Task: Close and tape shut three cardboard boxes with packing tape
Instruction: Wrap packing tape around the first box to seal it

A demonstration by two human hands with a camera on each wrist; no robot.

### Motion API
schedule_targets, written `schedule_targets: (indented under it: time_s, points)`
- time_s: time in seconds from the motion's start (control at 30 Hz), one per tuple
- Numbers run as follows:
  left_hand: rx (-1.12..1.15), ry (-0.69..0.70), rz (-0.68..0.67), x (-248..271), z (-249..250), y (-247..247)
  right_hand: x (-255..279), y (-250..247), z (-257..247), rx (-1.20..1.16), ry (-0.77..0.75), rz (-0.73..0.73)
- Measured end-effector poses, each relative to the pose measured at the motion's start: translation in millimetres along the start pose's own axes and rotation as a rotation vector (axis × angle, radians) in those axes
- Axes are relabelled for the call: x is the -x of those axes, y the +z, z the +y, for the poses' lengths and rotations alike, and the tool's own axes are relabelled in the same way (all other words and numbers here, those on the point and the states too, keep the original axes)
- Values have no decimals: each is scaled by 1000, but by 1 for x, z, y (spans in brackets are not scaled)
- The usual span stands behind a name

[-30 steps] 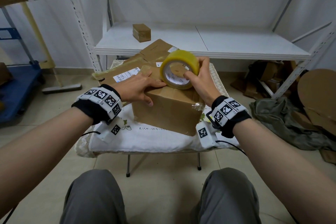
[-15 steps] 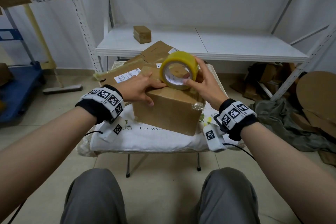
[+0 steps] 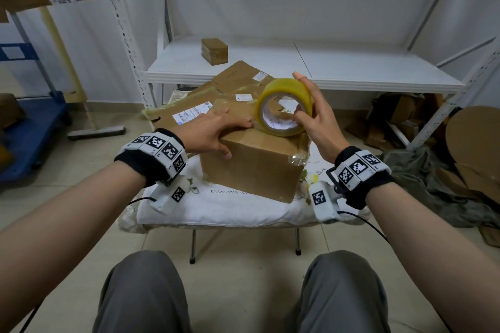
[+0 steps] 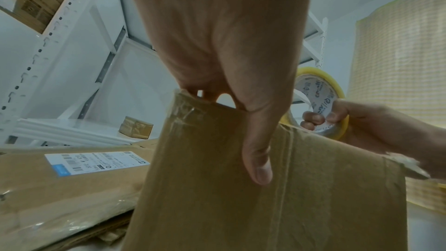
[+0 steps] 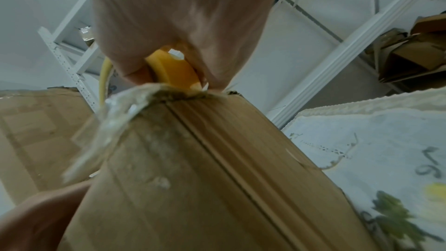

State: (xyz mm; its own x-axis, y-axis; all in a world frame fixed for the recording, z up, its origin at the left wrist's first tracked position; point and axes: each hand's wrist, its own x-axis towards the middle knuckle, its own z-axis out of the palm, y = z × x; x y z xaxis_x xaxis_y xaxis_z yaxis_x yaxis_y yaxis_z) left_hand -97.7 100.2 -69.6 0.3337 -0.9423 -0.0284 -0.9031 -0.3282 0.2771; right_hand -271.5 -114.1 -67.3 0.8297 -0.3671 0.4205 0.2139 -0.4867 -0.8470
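Tape roll [image 3: 284,107] on edge on the box [image 3: 259,162], core facing you; your right hand [image 3: 315,116] grips it, now tilted back; left hand [image 3: 213,130] flat, fingers straight.

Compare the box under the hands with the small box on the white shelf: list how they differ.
The box under the hands is far bigger than the small box. It sits on the cloth-covered stool; the small box stands on the white shelf. The left hand presses on it and the right hand holds the tape roll on its top; nothing touches the small box. Both are brown cardboard, closed.
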Motion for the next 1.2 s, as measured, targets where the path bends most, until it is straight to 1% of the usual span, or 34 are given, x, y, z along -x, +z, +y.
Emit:
schedule_targets:
  time_s: [0.13,0.2,0.3,0.37,0.47,0.57,0.67,0.73,0.8,0.9,1.07,1.2]
  points:
    - [-38,96,77,-3,4,1,0,-3,3,38,5,-64]
    - [-64,106,120,-4,10,4,2,-7,6,80,4,-101]
    - [-54,49,193,-8,25,9,2,-10,12,113,2,-125]
    - [-25,-6,228,-14,37,10,1,-9,14,95,40,-117]
    - [125,-37,220,-21,49,14,0,-7,18,44,124,-74]
    - [197,-32,229,-20,50,18,3,-6,21,15,140,-54]
    - [176,4,222,-15,46,19,7,-3,21,-112,148,50]
    - [153,48,225,-12,44,19,9,-2,23,-93,128,86]
    - [133,93,234,-11,42,19,11,-1,23,-2,99,59]
    - [95,122,228,-10,43,19,13,-2,21,34,91,41]
    - [112,74,207,-11,43,18,10,-6,18,0,108,31]
    - [133,63,193,-11,41,19,7,-11,14,16,82,16]
